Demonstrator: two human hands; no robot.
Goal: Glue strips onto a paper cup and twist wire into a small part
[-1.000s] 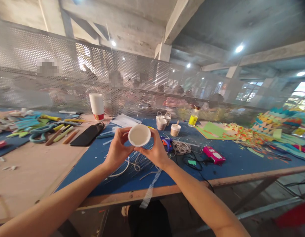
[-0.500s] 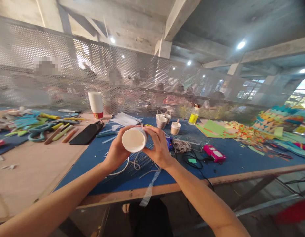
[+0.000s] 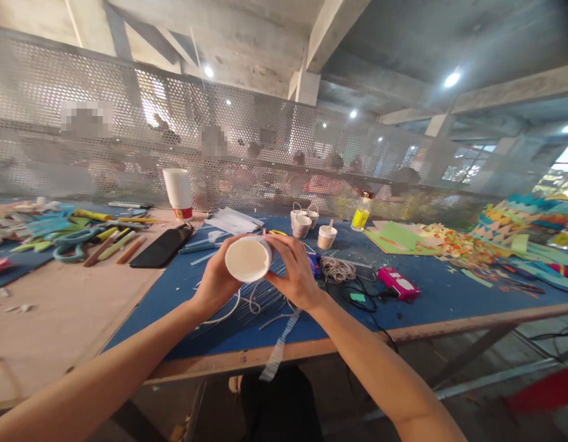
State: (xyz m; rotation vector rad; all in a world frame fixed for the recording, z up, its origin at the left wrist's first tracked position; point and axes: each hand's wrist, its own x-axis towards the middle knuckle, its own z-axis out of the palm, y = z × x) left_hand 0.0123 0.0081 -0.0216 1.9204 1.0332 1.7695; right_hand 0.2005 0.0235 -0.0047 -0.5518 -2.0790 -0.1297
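A white paper cup point(image 3: 248, 260) is held up over the blue mat point(image 3: 210, 350), with one round end facing me. My left hand point(image 3: 218, 270) grips it from the left, fingers wrapped along its side. On the other side my right hand point(image 3: 295, 268) has thumb and fingers closed on the cup near its edge. Below the hands lie white cord point(image 3: 233, 309) and thin wires, partly hidden by the cup. A striped paper strip point(image 3: 279, 347) hangs down over the table's front edge.
Behind the hands stand small cups point(image 3: 301, 225) and a bottle with a yellow label point(image 3: 360, 213). A bundle of twine point(image 3: 340, 270) and a pink box point(image 3: 398, 283) lie right. Left are a black phone point(image 3: 161, 247), scissors point(image 3: 75, 245) and a stack of paper cups point(image 3: 178, 191).
Both hands keep hold of the cup, which has barely shifted. The view has moved very slightly.
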